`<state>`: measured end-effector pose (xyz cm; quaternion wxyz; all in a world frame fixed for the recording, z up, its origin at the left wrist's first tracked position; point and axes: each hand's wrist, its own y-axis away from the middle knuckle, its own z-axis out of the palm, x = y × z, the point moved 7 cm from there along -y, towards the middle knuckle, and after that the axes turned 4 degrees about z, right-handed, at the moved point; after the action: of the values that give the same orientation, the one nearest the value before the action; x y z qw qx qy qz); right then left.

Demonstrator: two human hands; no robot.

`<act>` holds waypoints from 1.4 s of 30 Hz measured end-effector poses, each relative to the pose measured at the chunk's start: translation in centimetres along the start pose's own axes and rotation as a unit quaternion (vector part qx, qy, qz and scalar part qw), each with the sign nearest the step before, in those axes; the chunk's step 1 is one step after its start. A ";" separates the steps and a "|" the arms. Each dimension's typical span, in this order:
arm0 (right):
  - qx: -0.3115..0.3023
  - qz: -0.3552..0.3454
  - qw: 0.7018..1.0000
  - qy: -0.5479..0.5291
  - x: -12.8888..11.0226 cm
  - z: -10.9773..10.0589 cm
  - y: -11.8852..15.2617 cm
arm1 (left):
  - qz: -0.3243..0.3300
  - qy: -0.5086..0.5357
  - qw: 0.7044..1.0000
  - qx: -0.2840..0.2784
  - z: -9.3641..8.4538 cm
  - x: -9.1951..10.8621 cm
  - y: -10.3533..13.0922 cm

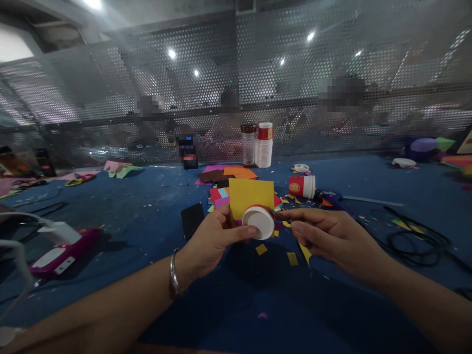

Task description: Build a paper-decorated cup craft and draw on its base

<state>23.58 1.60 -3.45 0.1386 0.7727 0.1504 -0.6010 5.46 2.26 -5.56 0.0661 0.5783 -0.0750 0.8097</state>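
A paper cup (263,219) is held up over the blue counter (221,309), its round white end facing the person and its long axis running away, strongly foreshortened, toward the far side. A yellow sheet (252,195) stands upright just behind the cup, its top edge nearly level. Beyond the cup, the counter's far edge runs along a perforated screen (221,64); nearer than the cup stretches a broad blue surface with yellow scraps (292,259) and a small pink scrap (262,315). Left of the cup lies a black card (192,220); beyond it to the right, a lidded red cup (302,187) rests on its side. The left hand (210,236) grips the cup from its left, thumb across the white end. The right hand (332,233) is just right of the cup, fingers drawn narrow; whether they pinch anything cannot be told.
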 end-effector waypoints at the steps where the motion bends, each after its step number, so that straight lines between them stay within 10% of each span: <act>1: 0.000 0.003 1.000 0.000 -0.1 0.0 0.0 | 0.002 -0.008 1.000 0.001 -0.1 0.0 0.0; 27: -0.007 0.004 1.000 0.020 0.3 -0.2 0.0 | 0.012 -0.048 0.996 -0.069 0.2 0.8 0.1; 42: 0.007 0.043 0.997 -0.060 0.3 -0.1 -0.2 | 0.036 -0.088 0.995 -0.011 -0.7 1.1 -0.2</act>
<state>23.68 1.80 -3.69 0.1674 0.7421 0.1043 -0.6406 4.53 2.60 -4.72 0.0365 0.6436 -0.1104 0.7565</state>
